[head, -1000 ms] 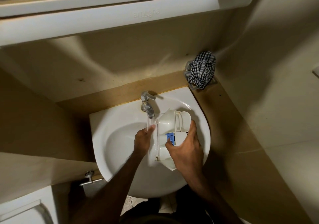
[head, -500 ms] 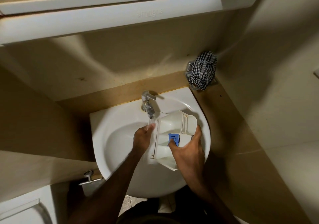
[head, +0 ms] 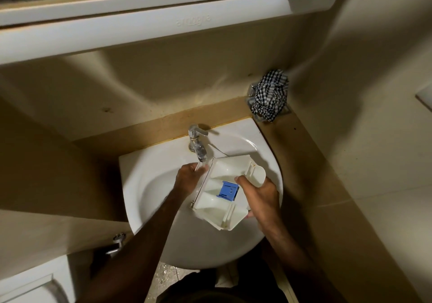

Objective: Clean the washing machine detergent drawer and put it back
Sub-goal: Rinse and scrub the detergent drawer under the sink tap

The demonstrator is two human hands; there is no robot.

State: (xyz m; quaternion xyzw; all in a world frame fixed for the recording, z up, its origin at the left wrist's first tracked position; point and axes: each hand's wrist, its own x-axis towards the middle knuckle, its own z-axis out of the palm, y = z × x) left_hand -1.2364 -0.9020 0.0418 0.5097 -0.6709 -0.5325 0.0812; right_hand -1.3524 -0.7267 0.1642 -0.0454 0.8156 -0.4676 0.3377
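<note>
The white detergent drawer [head: 224, 207], with a blue insert [head: 228, 191] in its middle compartment, is held over the white sink [head: 149, 186], open side up and tilted. My right hand [head: 259, 197] grips its right side near the rounded front handle. My left hand [head: 190, 179] is at the drawer's left edge, directly under the metal tap [head: 197, 144], where a thin stream of water falls onto its fingers. Whether the left hand grips the drawer's edge or only touches it is hidden.
A black-and-white checked cloth [head: 271, 94] is bunched on the brown ledge at the back right corner. A white cabinet [head: 140, 22] overhangs above the sink. Walls close in on the right. A metal valve [head: 118, 242] sticks out low on the left.
The drawer has swung to the right and tipped flatter, showing its compartments more fully. My right hand slid along its right side; my left hand stayed under the tap.
</note>
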